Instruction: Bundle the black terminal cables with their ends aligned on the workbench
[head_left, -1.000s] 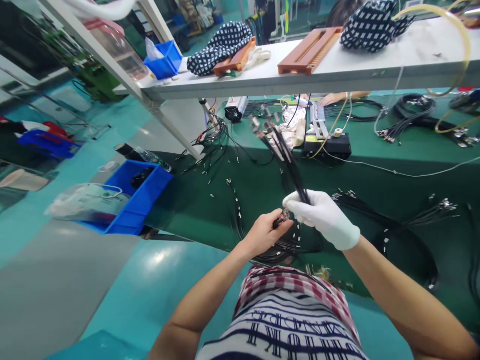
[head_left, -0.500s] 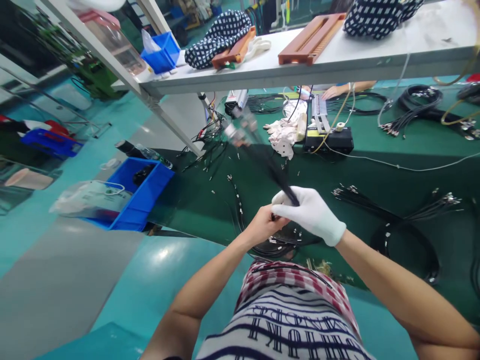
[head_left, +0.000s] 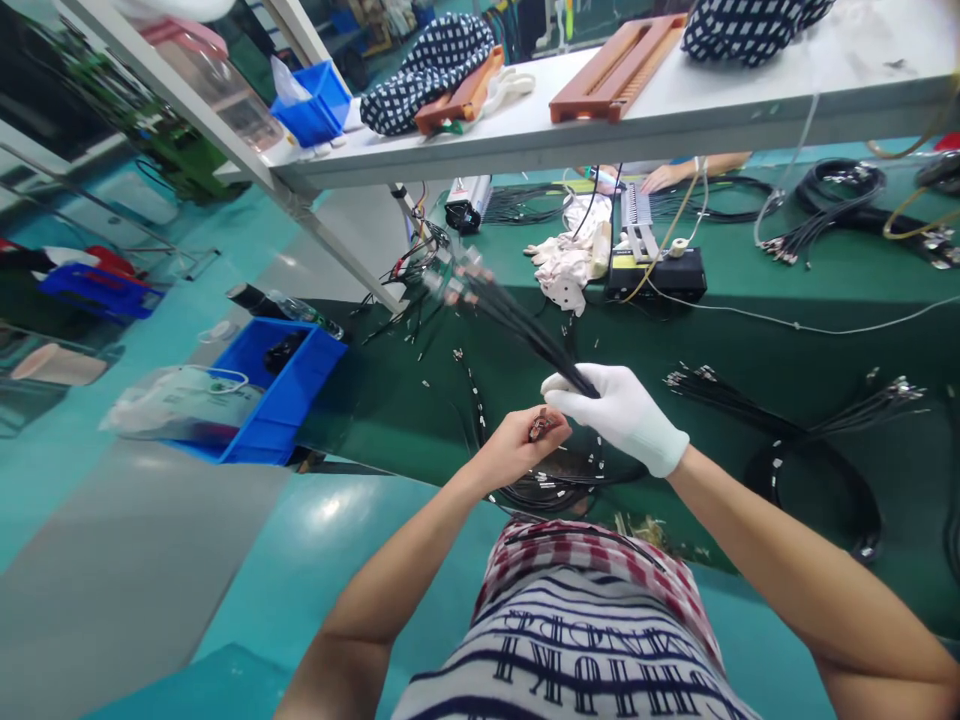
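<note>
A white glove covers my right hand [head_left: 619, 415], whose fingers are wrapped round a bundle of black cables [head_left: 529, 330]. The bundle slants up and to the left, and its metal-tipped ends are blurred. Just left of the glove, my bare left hand [head_left: 517, 448] is curled round a cluster of small dark and copper-coloured pieces [head_left: 540, 428], too small to name exactly. Below both hands, a coil of black cables [head_left: 540, 492] with white tags lies on the green tabletop [head_left: 390, 400], partly hidden by the hands.
More black cables [head_left: 817, 480] lie coiled at the right. A blue bin [head_left: 300, 400] stands at the left edge. Beyond are spotted gloves [head_left: 562, 265], a black box [head_left: 660, 275] and another person's hand [head_left: 664, 178]. A white shelf [head_left: 480, 155] crosses above.
My left hand has shifted slightly left and turned, so the coppery pieces in it now show. The cable bundle's far ends have swung a little left and lower in my right hand.
</note>
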